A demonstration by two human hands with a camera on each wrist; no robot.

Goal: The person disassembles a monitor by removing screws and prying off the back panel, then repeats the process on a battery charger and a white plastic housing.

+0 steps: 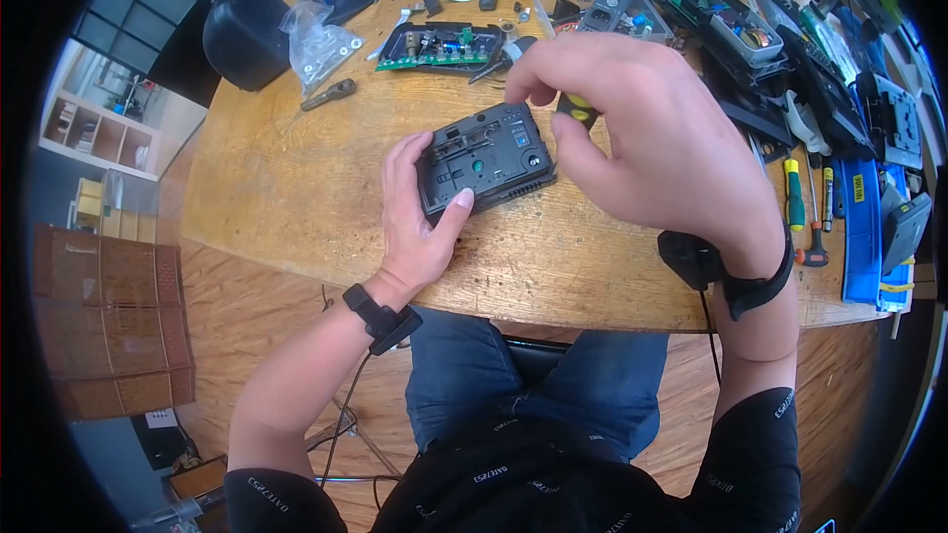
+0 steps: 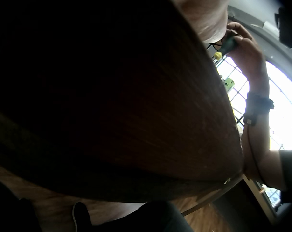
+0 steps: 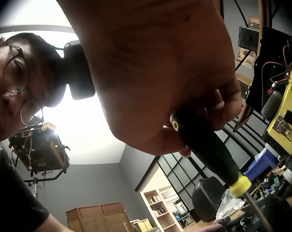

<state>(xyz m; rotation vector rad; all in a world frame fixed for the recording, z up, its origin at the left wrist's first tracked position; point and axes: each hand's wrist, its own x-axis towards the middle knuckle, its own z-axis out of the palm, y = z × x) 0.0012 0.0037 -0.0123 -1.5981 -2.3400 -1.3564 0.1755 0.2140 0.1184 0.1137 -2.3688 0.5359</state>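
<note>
Open wood on the tabletop [image 1: 276,163] runs wide left of the black device [image 1: 499,150], with a strip along the near edge; behind, the circuit board [image 1: 440,51] blocks passage, and screwdrivers [image 1: 795,197] and a blue tray [image 1: 862,247] crowd the right.

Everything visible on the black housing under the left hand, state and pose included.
Black housing: boxy, rounded corners, looks like plastic. Upper face has molded recesses, slots, a green round spot near the middle and a round feature toward the right; narrow slots line the near side. It sits askew over the wooden table; flat or slightly lifted, can't tell. Left hand grips its left side, thumb at the near edge.
</note>
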